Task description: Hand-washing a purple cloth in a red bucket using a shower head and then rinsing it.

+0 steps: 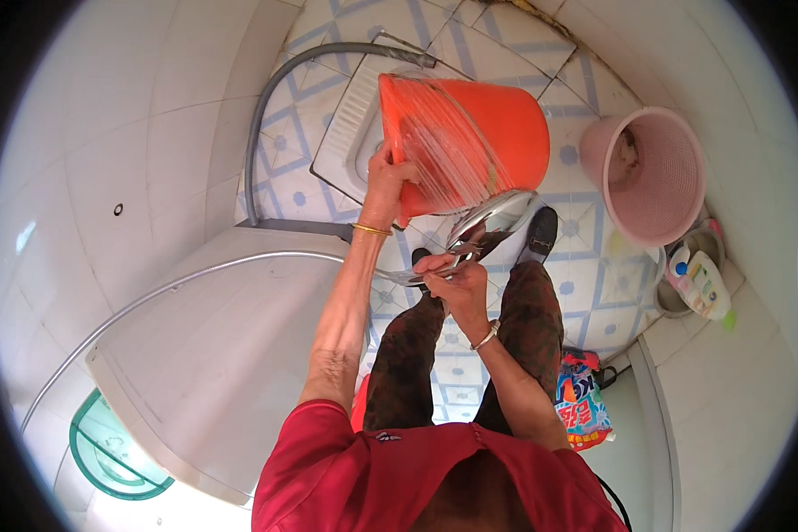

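Note:
An orange plastic bucket (pixel 512 126) lies tilted on its side over a white squat toilet (pixel 349 126), its mouth towards the left. My left hand (pixel 392 176) grips the bucket's rim at its lower left. My right hand (pixel 457 282) is closed around the handle of a chrome shower head (pixel 495 223). Water sprays from the shower head in fine streams across the bucket's mouth and side. A metal shower hose (pixel 239 258) runs from the handle to the left. The inside of the bucket shows only in part behind the spray.
A grey drain hose (pixel 259 126) curves around the toilet. At the right stand a pink perforated basket (pixel 658 173) and a metal basin (pixel 671 302) with bottles. A detergent bag (pixel 582 405) lies by the right leg. A white appliance top (pixel 226 359) and a green-rimmed basin (pixel 116 452) are at left.

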`<state>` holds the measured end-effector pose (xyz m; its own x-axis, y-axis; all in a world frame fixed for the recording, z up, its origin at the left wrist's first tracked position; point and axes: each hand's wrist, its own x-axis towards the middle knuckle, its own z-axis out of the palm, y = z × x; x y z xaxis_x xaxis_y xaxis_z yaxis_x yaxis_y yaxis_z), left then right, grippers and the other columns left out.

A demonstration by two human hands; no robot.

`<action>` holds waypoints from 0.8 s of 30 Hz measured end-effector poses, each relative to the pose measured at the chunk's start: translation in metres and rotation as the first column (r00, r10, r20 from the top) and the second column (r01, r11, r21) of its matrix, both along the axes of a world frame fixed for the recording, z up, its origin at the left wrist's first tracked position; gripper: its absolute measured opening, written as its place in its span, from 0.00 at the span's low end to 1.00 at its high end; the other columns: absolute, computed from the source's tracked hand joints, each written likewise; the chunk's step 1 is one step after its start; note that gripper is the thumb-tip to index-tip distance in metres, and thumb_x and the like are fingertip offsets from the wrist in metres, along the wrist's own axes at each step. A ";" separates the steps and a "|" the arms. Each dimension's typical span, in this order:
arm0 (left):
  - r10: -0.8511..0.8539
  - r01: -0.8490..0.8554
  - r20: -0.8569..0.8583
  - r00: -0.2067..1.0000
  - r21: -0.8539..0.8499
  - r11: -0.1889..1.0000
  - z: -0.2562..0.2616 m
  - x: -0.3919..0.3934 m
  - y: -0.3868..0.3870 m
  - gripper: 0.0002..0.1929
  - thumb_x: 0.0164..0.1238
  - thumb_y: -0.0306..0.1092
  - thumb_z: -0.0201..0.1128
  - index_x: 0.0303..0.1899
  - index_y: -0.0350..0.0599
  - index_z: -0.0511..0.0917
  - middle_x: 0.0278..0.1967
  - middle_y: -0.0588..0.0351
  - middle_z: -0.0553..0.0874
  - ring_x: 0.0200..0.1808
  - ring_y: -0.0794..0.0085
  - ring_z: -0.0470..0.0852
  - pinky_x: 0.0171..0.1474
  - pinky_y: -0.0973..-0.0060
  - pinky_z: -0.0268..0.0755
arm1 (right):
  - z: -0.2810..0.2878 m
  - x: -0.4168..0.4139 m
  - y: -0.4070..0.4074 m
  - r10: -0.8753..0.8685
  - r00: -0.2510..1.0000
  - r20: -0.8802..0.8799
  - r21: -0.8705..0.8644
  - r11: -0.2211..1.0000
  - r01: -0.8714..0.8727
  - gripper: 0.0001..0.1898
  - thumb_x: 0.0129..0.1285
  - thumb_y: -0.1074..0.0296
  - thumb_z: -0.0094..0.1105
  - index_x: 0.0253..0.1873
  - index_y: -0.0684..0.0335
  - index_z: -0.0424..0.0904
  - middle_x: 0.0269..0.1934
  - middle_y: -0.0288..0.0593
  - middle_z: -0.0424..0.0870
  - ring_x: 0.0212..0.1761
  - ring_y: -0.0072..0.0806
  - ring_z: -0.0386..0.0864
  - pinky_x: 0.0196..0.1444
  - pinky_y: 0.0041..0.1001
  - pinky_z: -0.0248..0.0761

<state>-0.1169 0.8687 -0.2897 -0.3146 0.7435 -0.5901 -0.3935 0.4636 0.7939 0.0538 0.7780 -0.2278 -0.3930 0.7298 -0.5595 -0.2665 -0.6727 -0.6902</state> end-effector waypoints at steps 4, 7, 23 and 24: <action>-0.037 0.045 0.138 0.990 -0.053 0.998 -0.015 -0.024 0.002 0.22 0.40 0.13 0.51 0.43 0.33 0.75 0.31 0.59 0.78 0.27 0.77 0.76 0.31 0.81 0.71 | -0.014 -0.005 -0.008 -0.086 0.996 -0.006 -0.002 0.996 0.086 0.01 0.55 0.79 0.58 0.32 0.70 0.78 0.35 0.44 0.83 0.26 0.17 0.74 0.26 0.18 0.68; -0.065 0.082 0.214 0.975 -0.075 0.994 -0.030 -0.044 0.006 0.24 0.39 0.15 0.50 0.46 0.31 0.74 0.34 0.57 0.80 0.30 0.74 0.78 0.36 0.78 0.74 | -0.018 -0.007 -0.010 -0.016 1.000 0.015 0.019 1.000 0.016 0.01 0.54 0.80 0.58 0.32 0.70 0.77 0.35 0.45 0.83 0.27 0.18 0.74 0.26 0.18 0.69; -0.262 0.335 0.380 0.887 -0.139 0.932 -0.094 -0.126 0.043 0.23 0.41 0.17 0.53 0.47 0.31 0.75 0.33 0.54 0.81 0.31 0.73 0.80 0.38 0.77 0.76 | -0.018 -0.025 -0.004 0.134 0.986 0.103 -0.133 0.984 -0.119 0.04 0.53 0.76 0.61 0.34 0.70 0.79 0.29 0.39 0.82 0.24 0.14 0.74 0.25 0.16 0.70; -0.287 0.354 0.356 0.889 -0.139 0.925 -0.099 -0.139 0.044 0.22 0.42 0.18 0.53 0.46 0.31 0.75 0.32 0.55 0.81 0.30 0.74 0.80 0.38 0.78 0.76 | -0.018 -0.026 -0.003 0.152 0.983 0.105 -0.123 0.983 -0.139 0.04 0.54 0.78 0.58 0.34 0.72 0.79 0.31 0.42 0.83 0.22 0.16 0.73 0.25 0.17 0.69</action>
<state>-0.2561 0.9132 -0.3889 0.1541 0.6310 -0.7604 -0.4153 0.7396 0.5296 0.0278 0.7748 -0.2459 -0.4194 0.5977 -0.6832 -0.0847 -0.7751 -0.6261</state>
